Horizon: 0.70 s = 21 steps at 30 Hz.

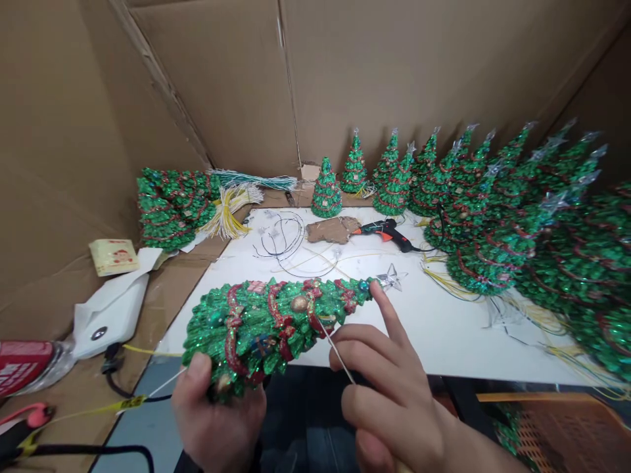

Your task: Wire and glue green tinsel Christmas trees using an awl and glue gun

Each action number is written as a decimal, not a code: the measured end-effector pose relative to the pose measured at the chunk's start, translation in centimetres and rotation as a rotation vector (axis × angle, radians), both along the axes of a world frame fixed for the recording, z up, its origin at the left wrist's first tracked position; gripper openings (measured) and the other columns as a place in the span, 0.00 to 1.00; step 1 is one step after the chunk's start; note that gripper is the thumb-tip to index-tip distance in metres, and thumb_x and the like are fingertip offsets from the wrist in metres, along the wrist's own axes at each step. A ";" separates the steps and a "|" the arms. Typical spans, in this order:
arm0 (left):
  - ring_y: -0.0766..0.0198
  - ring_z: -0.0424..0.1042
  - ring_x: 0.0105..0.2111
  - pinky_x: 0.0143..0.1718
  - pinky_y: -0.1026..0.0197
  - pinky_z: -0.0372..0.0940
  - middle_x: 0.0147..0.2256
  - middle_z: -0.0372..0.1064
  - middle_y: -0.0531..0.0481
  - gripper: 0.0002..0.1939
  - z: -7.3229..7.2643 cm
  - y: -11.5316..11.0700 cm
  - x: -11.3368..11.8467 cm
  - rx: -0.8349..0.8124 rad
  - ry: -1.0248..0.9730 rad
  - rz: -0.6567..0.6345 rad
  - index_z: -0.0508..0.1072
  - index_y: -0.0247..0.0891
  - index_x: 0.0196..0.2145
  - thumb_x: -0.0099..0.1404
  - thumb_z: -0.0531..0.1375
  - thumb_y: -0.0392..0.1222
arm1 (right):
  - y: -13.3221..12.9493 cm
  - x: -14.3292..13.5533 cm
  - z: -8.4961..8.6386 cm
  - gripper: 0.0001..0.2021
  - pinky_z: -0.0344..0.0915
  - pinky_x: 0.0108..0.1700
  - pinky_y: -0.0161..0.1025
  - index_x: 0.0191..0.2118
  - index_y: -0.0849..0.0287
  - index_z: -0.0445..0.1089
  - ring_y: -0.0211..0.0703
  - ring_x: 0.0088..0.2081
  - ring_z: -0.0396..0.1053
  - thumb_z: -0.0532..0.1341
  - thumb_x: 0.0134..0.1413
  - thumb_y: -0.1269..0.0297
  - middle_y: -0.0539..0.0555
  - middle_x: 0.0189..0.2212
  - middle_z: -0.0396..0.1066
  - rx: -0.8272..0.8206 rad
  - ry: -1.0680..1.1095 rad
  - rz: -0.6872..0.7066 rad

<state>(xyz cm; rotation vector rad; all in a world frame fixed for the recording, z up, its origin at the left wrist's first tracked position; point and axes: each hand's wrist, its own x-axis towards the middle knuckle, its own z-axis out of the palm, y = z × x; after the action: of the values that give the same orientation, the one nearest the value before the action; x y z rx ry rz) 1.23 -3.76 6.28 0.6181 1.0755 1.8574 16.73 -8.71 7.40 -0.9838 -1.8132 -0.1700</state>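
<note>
A glittery green Christmas tree ornament (pixel 290 315) with red garlands and small baubles lies on its side above the table's front edge. My left hand (pixel 217 414) is closed around its base end, thumb on top. A clear star (pixel 393 278) stands out from the tip. My right hand (pixel 389 374) grips a thin metal pick (pixel 338 351), its handle mostly hidden in the curled fingers. The pick's point meets the tree's side, while my right index finger is stretched to the tree's tip. A thin white wire (pixel 167 383) runs from near the base toward a yellow-taped cable.
Finished-looking trees (pixel 486 197) crowd the right side. A black glue gun (pixel 387 231) lies by a cardboard scrap (pixel 332 230) on the white board (pixel 236 263). Loose wires (pixel 280 246), wire bundles (pixel 231 207) and more trees (pixel 170 210) lie left. An orange basket (pixel 566 427) is lower right.
</note>
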 end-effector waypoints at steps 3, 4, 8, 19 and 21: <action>0.60 0.74 0.26 0.28 0.61 0.71 0.21 0.72 0.59 0.02 1.3 0.1 0.8 -0.014 -0.072 0.036 0.74 0.45 0.24 0.52 0.61 0.42 | 0.0 -0.1 -0.2 0.29 0.46 0.67 0.58 0.19 0.58 0.58 0.36 0.34 0.70 0.35 0.70 0.58 0.49 0.23 0.66 0.018 -0.065 -0.025; 0.59 0.75 0.28 0.29 0.61 0.72 0.22 0.73 0.59 0.01 1.5 0.1 1.0 -0.009 -0.083 0.032 0.74 0.45 0.24 0.52 0.61 0.41 | 0.1 -0.1 -0.2 0.29 0.46 0.67 0.58 0.19 0.58 0.58 0.36 0.33 0.69 0.36 0.70 0.58 0.48 0.22 0.65 0.038 -0.068 -0.036; 0.59 0.77 0.35 0.31 0.63 0.72 0.26 0.75 0.57 0.04 1.7 0.0 1.2 0.031 -0.110 -0.008 0.75 0.44 0.26 0.55 0.60 0.42 | 0.2 -0.3 -0.3 0.28 0.47 0.66 0.57 0.19 0.57 0.57 0.36 0.30 0.67 0.36 0.70 0.58 0.48 0.20 0.62 0.086 -0.068 -0.045; 0.62 0.74 0.26 0.33 0.61 0.72 0.26 0.75 0.56 0.07 0.9 0.4 0.6 0.031 -0.124 -0.112 0.74 0.40 0.26 0.55 0.62 0.46 | -0.4 1.1 0.9 0.29 0.49 0.59 0.39 0.19 0.58 0.57 0.30 0.28 0.66 0.35 0.71 0.59 0.45 0.21 0.65 -0.071 -0.034 0.062; 0.65 0.72 0.25 0.33 0.64 0.70 0.26 0.74 0.58 0.06 0.8 0.7 0.5 0.062 -0.096 -0.089 0.72 0.40 0.25 0.54 0.62 0.44 | -0.3 1.1 1.1 0.27 0.51 0.57 0.39 0.20 0.58 0.57 0.30 0.23 0.63 0.36 0.71 0.61 0.44 0.18 0.62 -0.046 0.008 0.071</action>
<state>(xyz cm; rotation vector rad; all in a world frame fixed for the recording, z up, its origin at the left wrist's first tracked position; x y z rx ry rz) 1.72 -3.06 7.12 0.5970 0.9162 1.8296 17.84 -8.97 8.45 -0.9488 -1.8486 -0.0809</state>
